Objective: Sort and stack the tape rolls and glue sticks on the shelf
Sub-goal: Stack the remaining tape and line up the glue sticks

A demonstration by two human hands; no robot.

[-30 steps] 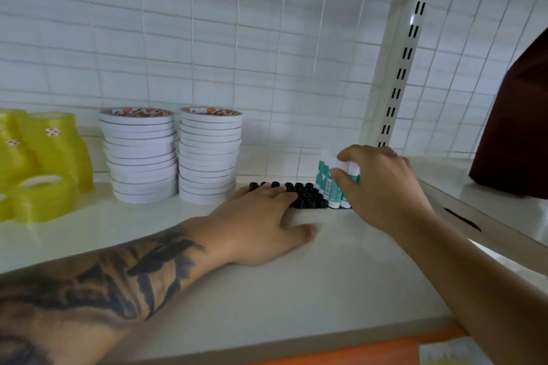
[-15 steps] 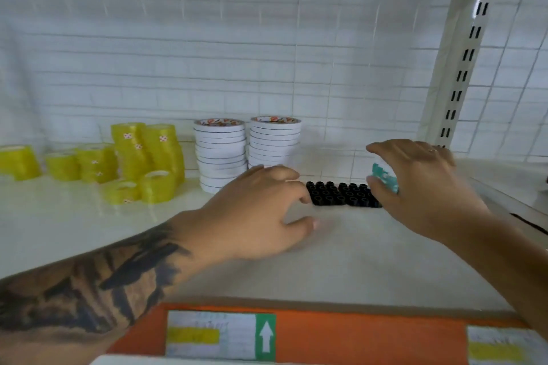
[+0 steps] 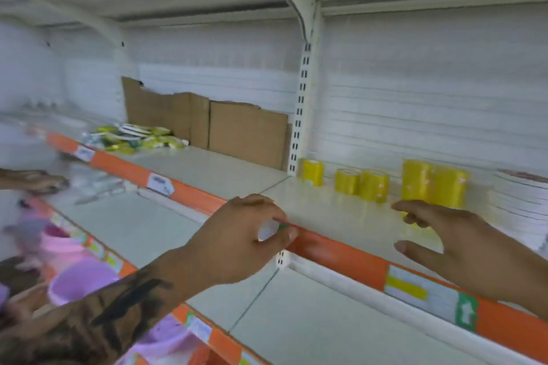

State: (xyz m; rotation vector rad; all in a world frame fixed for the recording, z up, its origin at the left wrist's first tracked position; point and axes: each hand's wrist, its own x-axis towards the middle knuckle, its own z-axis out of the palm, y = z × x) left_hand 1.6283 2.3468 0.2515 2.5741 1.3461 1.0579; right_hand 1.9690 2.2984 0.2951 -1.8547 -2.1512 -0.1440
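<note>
Yellow tape rolls stand on the white shelf (image 3: 335, 216): one single roll (image 3: 312, 172), a pair (image 3: 361, 185) and a taller stack (image 3: 434, 185). White tape stacks (image 3: 523, 198) show at the right edge, blurred. No glue sticks are in view. My left hand (image 3: 237, 235) hovers at the shelf's orange front edge, its fingers loosely curled with nothing plainly in them. My right hand (image 3: 453, 241) is spread over the shelf in front of the taller yellow stack and holds nothing.
Cardboard sheets (image 3: 237, 127) lean on the back wall left of the slotted upright (image 3: 302, 109). A pile of yellow-green packets (image 3: 139, 136) lies beside them. Purple buckets (image 3: 80, 275) sit lower left. Another person's hand (image 3: 38, 181) reaches in at the far left.
The view has swung left and pulled back. Both my hands have left the glue sticks and come to the shelf's front edge. My right hand no longer holds a glue stick.
</note>
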